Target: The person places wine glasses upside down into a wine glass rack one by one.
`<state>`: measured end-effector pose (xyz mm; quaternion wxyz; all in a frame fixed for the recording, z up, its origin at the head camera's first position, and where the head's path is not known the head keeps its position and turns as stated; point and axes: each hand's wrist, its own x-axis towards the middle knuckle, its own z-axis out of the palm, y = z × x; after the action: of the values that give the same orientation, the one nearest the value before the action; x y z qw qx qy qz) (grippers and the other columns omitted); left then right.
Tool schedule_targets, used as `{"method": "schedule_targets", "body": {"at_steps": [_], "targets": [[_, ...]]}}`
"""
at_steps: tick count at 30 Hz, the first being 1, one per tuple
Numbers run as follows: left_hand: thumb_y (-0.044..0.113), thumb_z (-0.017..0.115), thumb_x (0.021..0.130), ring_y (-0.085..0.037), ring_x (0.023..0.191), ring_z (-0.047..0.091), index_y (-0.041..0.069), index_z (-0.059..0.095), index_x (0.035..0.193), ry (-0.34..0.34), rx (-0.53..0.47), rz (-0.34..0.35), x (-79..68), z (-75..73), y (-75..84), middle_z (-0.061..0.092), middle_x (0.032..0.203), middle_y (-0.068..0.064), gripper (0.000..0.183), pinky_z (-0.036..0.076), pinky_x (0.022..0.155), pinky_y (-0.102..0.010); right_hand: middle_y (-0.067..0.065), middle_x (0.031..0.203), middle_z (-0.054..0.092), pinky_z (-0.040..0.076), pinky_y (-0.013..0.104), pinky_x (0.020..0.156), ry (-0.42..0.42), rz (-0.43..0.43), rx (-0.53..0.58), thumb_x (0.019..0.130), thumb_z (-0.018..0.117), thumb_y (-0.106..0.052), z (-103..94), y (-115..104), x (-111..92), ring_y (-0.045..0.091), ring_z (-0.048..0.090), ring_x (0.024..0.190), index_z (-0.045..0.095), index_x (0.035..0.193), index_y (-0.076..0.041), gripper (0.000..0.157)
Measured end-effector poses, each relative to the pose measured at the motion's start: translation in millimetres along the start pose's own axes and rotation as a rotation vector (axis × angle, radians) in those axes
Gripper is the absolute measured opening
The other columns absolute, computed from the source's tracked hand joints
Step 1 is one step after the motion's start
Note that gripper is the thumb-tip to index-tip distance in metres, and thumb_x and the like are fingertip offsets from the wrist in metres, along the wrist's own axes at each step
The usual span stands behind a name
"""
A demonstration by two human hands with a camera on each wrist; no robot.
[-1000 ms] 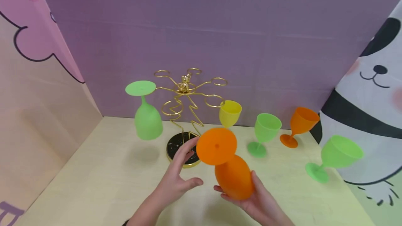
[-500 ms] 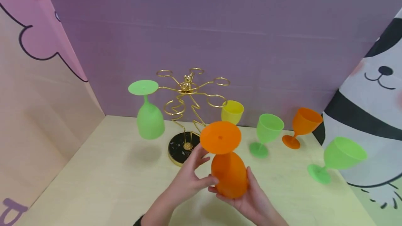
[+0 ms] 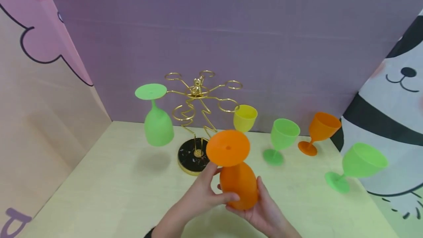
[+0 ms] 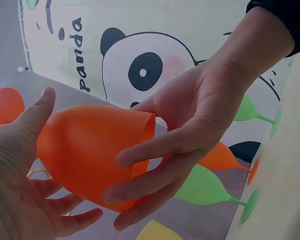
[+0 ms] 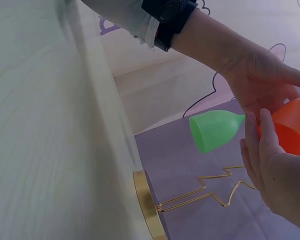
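Observation:
An upside-down orange goblet (image 3: 238, 184) is held between both hands above the front middle of the table. My left hand (image 3: 205, 194) grips it from the left, thumb across the bowl and fingers partly hidden behind it. From the right, my right hand (image 3: 268, 214) holds the bowl near its downward rim. In the left wrist view, the right fingers (image 4: 155, 150) wrap over the rim of the orange bowl (image 4: 92, 150). Just behind stands a gold wire rack (image 3: 196, 88) with ring-ended arms and a black round base (image 3: 190, 155). A green goblet (image 3: 158, 127) hangs upside down from its left arm.
Upright on the table (image 3: 109, 186), to the right, are a yellow goblet (image 3: 245, 118), a green goblet (image 3: 284, 135), another orange goblet (image 3: 322, 127) and a second green goblet (image 3: 361, 161). A purple cloth (image 3: 211, 28) backs the table; a panda print (image 3: 396, 120) hangs at right.
My left hand has moved right from beside the orange goblet and now grips its bowl. The goblet has come slightly left and tipped more upright, still inverted, with the right hand on it.

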<state>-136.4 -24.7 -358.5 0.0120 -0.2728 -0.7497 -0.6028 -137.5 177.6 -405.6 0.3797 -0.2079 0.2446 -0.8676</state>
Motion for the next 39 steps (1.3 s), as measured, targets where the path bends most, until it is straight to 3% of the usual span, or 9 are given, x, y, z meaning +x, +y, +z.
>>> {"method": "schedule_targets", "body": {"at_steps": [6, 17, 30, 39], "targets": [[0.030, 0.075, 0.074, -0.017, 0.120, 0.039, 0.031, 0.027, 0.137, -0.011, 0.027, 0.028, -0.4, 2.7, -1.8, 0.037, 0.137, 0.005, 0.079, 0.037, 0.099, -0.050, 0.015, 0.141, 0.037, 0.026, 0.045, 0.108, 0.015, 0.018, -0.002, 0.095, 0.005, -0.055, -0.1, -1.3, -0.7, 0.032, 0.032, 0.129, 0.032, 0.139, -0.023, 0.061], [0.032, 0.078, 0.071, -0.012, 0.123, 0.035, 0.038, 0.026, 0.138, -0.032, 0.019, 0.029, -0.4, 1.6, -1.1, 0.034, 0.139, 0.013, 0.085, 0.037, 0.101, -0.046, 0.015, 0.140, 0.039, 0.025, 0.045, 0.109, 0.039, 0.021, 0.010, 0.095, 0.009, -0.056, 0.2, -2.7, -1.2, 0.032, 0.033, 0.128, 0.036, 0.137, -0.022, 0.060], [0.034, 0.077, 0.071, -0.013, 0.123, 0.035, 0.036, 0.028, 0.137, -0.034, 0.051, 0.103, 0.3, 3.5, -0.1, 0.035, 0.137, 0.011, 0.083, 0.032, 0.103, -0.050, 0.016, 0.138, 0.041, 0.028, 0.042, 0.108, -0.003, -0.006, 0.008, 0.095, 0.003, -0.053, -0.2, -2.2, -1.2, 0.035, 0.033, 0.127, 0.036, 0.137, -0.019, 0.063], [0.035, 0.075, 0.073, -0.014, 0.122, 0.037, 0.032, 0.032, 0.136, -0.022, 0.110, 0.166, -1.0, 3.6, -1.5, 0.036, 0.136, 0.006, 0.076, 0.035, 0.103, -0.046, 0.015, 0.141, 0.038, 0.025, 0.045, 0.109, -0.017, -0.008, -0.032, 0.094, 0.000, -0.052, 1.9, -2.7, -2.6, 0.036, 0.031, 0.129, 0.029, 0.140, -0.021, 0.063]]}}
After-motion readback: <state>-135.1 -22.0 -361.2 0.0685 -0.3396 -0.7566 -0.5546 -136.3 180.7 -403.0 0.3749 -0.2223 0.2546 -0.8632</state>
